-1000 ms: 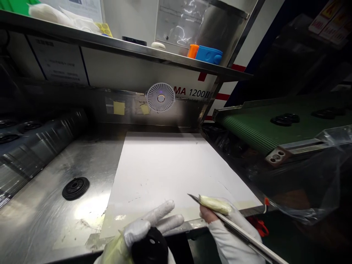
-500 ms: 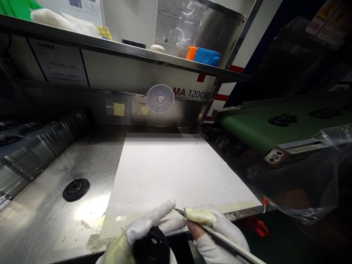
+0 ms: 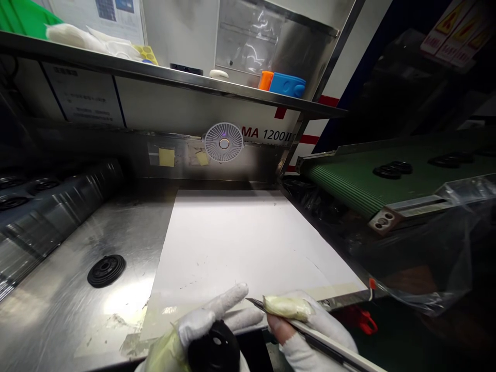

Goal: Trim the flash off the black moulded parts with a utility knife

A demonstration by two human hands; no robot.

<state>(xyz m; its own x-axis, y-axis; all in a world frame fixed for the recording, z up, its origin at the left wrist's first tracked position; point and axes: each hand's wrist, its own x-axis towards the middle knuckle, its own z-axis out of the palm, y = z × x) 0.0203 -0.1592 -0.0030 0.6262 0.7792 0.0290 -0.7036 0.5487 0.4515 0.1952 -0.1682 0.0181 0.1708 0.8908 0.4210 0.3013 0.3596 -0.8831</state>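
Left hand: The person's left hand is closing its lower fingers and palm around a black rubber disc, while two gloved fingers are pointing out straight across the near edge of the table. A pale yellow smear is coating the glove's lower part.

Right hand: The right hand is gripping a narrow spatula firmly along its length. One bare fingertip is showing through the white glove.

Blade: The spatula's tip is pointing left, just beside the left forefinger but not touching it, and a lump of pale yellow paste is sitting on the blade.

Work surface: A white sheet is lying taped onto a stainless steel worktop, and both hands are working over its near edge. A second black disc is lying on the steel, well apart from the hands.

Rest: To the right, a green belt conveyor is carrying more black discs, with clear plastic sheeting hanging in front. A small white fan is mounted beneath a steel shelf, which is holding a blue box.
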